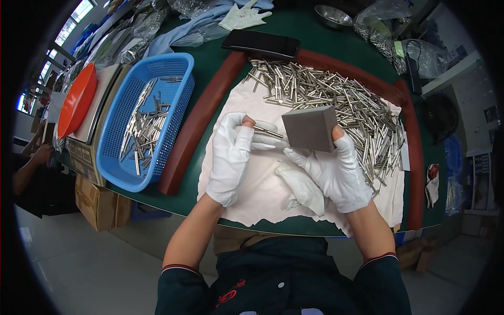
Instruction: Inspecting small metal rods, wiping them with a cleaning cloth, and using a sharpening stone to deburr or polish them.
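Note:
White gloves with bare thumb tips cover both my hands. My left hand point(233, 152) pinches a thin metal pin point(269, 132) between thumb and fingers, its far end pointing toward the block. In my right hand point(341, 176) is a dark grey square block point(308, 129), held up and tilted, with the thumb on its right edge. The pin's tip lies close to the block's left side; whether they touch I cannot tell. Beyond the block, a large heap of metal pins point(336, 94) spreads over a pale pink cloth point(252, 197). A crumpled white cloth point(302, 189) lies between my wrists.
Dark red bars point(202, 126) border the cloth. On the left stand a blue plastic basket point(181, 86) with more pins and a red-orange tray point(77, 102). At the back lie a black phone point(261, 43), a white glove point(244, 17) and a metal bowl point(334, 16). Another person's hand point(43, 153) shows far left.

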`<state>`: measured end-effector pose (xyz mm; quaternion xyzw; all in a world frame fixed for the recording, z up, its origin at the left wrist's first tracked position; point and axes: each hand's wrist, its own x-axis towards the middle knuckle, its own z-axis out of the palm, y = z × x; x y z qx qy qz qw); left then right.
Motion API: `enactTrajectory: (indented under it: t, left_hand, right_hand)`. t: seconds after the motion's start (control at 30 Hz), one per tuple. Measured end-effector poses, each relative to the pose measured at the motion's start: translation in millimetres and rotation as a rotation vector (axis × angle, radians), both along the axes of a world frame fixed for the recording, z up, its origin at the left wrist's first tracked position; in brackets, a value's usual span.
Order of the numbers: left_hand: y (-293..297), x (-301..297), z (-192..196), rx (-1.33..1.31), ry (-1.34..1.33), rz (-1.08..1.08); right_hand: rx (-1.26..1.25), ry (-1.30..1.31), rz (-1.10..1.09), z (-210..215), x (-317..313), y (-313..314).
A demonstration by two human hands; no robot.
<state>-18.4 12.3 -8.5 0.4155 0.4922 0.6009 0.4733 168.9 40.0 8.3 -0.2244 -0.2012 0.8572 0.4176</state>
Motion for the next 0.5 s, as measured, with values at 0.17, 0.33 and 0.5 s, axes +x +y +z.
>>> enactTrajectory:
  t: [0.17, 0.33, 0.5]
  left_hand:
    - [-0.4, -2.9, 7.4, -0.077, -0.25, -0.015]
    - [1.0, -6.4, 7.2, -0.145, -0.22, -0.035]
    - [-0.2, -5.4, 8.3, -0.158, -0.076, -0.132]
  right_hand:
    - [0.045, -0.084, -0.055, -8.1, 4.4, 3.8]
    - [0.093, -0.134, -0.037, -5.3, 1.9, 0.9]
    - [-0.065, 0.026, 0.039, 0.2, -5.3, -3.1]
